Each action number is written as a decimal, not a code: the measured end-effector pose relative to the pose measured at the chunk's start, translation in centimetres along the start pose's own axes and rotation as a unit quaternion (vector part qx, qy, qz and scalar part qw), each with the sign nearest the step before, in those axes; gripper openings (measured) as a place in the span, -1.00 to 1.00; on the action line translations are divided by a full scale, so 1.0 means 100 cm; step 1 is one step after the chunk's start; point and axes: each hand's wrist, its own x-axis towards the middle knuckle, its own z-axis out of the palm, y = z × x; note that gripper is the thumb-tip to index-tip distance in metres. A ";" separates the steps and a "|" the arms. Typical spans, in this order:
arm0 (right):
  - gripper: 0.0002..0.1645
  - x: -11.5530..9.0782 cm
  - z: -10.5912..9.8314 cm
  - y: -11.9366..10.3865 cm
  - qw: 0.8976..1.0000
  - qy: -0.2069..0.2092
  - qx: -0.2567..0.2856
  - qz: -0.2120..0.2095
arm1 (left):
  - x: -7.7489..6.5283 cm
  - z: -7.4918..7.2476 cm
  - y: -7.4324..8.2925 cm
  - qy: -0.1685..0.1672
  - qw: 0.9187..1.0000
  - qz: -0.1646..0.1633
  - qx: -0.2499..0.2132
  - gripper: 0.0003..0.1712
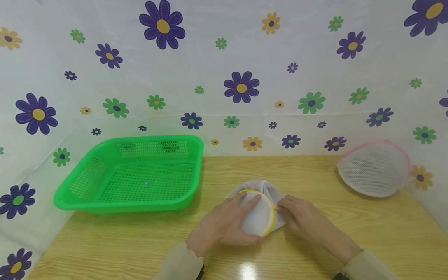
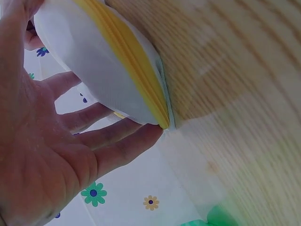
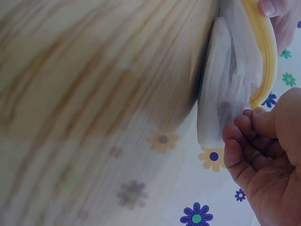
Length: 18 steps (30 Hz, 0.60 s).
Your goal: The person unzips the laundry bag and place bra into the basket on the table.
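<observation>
A white mesh laundry bag point(image 1: 257, 216) with a yellow zipper point(image 1: 271, 221) round its edge lies on the table in front of me. My left hand point(image 1: 229, 223) rests on the bag's left side, thumb and fingers spread over it. In the left wrist view the fingers point(image 2: 122, 146) look nearly straight and touch the fabric near the yellow zipper point(image 2: 134, 63). With curled fingers, my right hand point(image 1: 306, 219) pinches the zipper pull at the bag's right side. In the right wrist view the fingertips mostly hide the pull, at the end of the yellow band point(image 3: 265, 61).
A green plastic basket point(image 1: 140, 208) with perforated walls stands at the left. Another white mesh bag point(image 1: 374, 169), with pink trim, lies at the back right, close to the flowered cloth point(image 1: 203, 66). The table point(image 1: 133, 245) has a wood-grain top.
</observation>
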 end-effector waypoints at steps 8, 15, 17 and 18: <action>-0.79 -0.002 -0.003 -0.002 1.000 -0.005 0.014 0.010 | 0.002 0.001 -0.001 -0.004 1.000 -0.006 -0.002 0.17; -0.78 -0.002 -0.004 -0.003 0.999 -0.022 0.022 0.028 | 0.003 0.000 0.000 -0.007 1.000 -0.013 -0.009 0.17; -0.79 -0.001 -0.005 -0.003 0.999 -0.027 0.023 0.034 | 0.003 0.000 0.001 -0.006 1.000 -0.013 -0.007 0.16; -0.79 -0.001 -0.005 -0.003 0.999 -0.029 0.024 0.035 | 0.003 -0.001 0.001 -0.006 1.000 -0.014 -0.007 0.15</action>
